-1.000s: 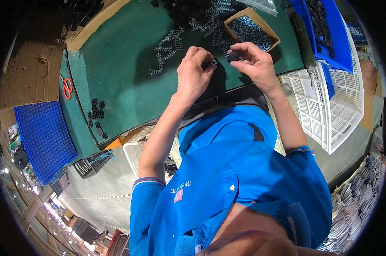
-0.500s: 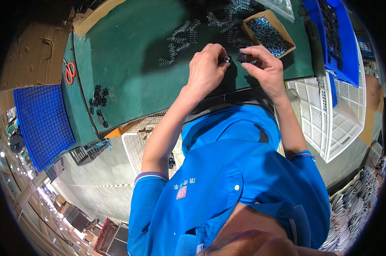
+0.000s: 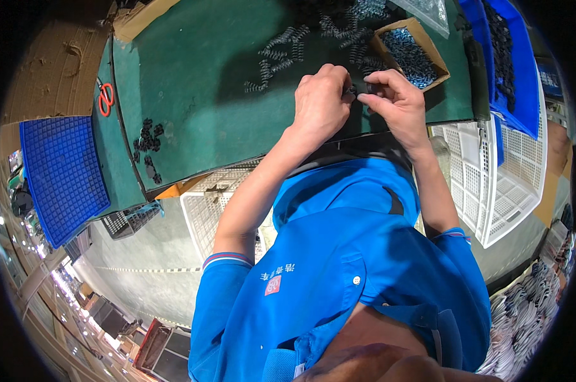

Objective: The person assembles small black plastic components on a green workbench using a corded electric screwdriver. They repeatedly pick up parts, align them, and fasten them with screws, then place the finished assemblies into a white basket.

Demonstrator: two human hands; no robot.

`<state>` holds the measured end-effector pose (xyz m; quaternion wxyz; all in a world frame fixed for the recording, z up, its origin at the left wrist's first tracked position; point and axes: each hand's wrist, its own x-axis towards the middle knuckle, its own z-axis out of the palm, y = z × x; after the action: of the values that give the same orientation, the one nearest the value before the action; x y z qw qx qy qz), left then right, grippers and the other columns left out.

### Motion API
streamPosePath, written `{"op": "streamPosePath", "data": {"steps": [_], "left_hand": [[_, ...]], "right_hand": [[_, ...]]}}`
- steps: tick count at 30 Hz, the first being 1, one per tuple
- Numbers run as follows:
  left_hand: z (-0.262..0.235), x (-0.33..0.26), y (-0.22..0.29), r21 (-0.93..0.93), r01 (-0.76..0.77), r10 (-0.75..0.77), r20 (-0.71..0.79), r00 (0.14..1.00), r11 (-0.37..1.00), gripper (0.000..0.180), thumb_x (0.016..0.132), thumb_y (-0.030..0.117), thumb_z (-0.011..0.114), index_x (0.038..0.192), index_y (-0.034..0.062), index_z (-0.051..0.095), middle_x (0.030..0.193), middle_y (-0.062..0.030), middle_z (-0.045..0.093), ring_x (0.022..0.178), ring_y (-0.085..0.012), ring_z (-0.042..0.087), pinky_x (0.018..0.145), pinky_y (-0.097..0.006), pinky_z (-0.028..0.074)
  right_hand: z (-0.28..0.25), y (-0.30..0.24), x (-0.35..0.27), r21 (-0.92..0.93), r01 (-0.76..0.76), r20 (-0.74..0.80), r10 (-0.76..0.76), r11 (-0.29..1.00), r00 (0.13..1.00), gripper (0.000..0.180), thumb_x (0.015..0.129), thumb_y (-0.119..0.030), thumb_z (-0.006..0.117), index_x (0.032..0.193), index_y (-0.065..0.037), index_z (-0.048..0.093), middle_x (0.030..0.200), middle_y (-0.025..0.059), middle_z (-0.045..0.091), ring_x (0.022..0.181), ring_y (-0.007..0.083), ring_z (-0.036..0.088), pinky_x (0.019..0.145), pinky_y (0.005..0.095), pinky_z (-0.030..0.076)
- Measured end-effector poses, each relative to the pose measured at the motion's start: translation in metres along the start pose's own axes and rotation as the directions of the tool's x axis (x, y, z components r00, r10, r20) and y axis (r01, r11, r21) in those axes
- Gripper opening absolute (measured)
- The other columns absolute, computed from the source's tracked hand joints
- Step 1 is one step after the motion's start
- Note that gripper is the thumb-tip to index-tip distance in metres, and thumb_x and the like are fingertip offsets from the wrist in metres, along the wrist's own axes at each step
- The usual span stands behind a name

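Observation:
Over the green table (image 3: pixel 192 83), my two hands are close together with their fingertips almost meeting. My left hand (image 3: pixel 322 105) is closed, pinching a small piece whose bright round metal end showed earlier; the fingers now mostly hide it. Between thumb and fingers of my right hand (image 3: pixel 400 108) is a small black part (image 3: pixel 371 88), turned toward the left fingertips. Whether the two pieces touch cannot be made out. Loose coil springs (image 3: pixel 280 56) lie just beyond my left hand. Beyond my right hand stands a cardboard box (image 3: pixel 438 79) full of small shiny metal pieces.
Small black parts (image 3: pixel 148 141) lie at the table's left, with orange-handled scissors (image 3: pixel 106 100) farther back. A blue tray (image 3: pixel 65 178) is at far left. At right are a blue bin (image 3: pixel 523 76) of black parts and white crates (image 3: pixel 467 159). A clear bag (image 3: pixel 431 14) lies behind the box.
My left hand has moved right, toward my right hand, closing the gap between the two pieces. The metal end is now hidden. The view has shifted slightly.

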<state>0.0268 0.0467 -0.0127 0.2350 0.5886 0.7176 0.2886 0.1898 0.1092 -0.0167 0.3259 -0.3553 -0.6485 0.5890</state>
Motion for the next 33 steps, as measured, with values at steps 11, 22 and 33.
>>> {"op": "streamPosePath", "data": {"steps": [11,22,33], "left_hand": [[-0.049,0.029,-0.051,-0.272,0.265,-0.145,0.393,0.908,0.925,0.032,0.092,0.018,0.061,0.114,-0.0034,0.067,0.102,-0.0129,0.073,0.095,-0.0215,0.069,0.085,-0.032,0.053],[-0.029,-0.009,-0.037,-0.719,0.65,-0.257,0.599,0.759,0.246,0.049,0.083,0.001,0.065,0.13,-0.0067,0.056,0.113,-0.0079,0.068,0.102,-0.0153,0.063,0.096,-0.029,0.049],[0.002,-0.076,0.0,-0.817,0.462,-0.114,0.525,0.844,-0.346,0.05,0.097,0.017,0.057,0.14,-0.0041,0.043,0.133,-0.0159,0.056,0.119,-0.0235,0.058,0.103,-0.036,0.048]], "right_hand": [[0.013,0.003,-0.003,-0.491,-0.038,-0.098,-0.012,0.87,0.995,0.026,0.076,-0.016,0.079,0.087,0.0,0.062,0.067,0.0095,0.063,0.058,0.019,0.063,0.055,0.0311,0.049],[0.019,0.011,-0.01,-0.184,-0.062,-0.174,0.03,0.981,0.984,0.022,0.077,-0.004,0.078,0.092,0.001,0.064,0.073,0.0067,0.066,0.062,0.0079,0.061,0.055,0.0239,0.047],[0.021,-0.023,-0.039,-0.077,0.207,-0.122,-0.215,0.975,0.969,0.018,0.072,0.003,0.077,0.087,0.0,0.066,0.074,0.0053,0.061,0.059,0.0086,0.055,0.052,0.0243,0.044]]}}
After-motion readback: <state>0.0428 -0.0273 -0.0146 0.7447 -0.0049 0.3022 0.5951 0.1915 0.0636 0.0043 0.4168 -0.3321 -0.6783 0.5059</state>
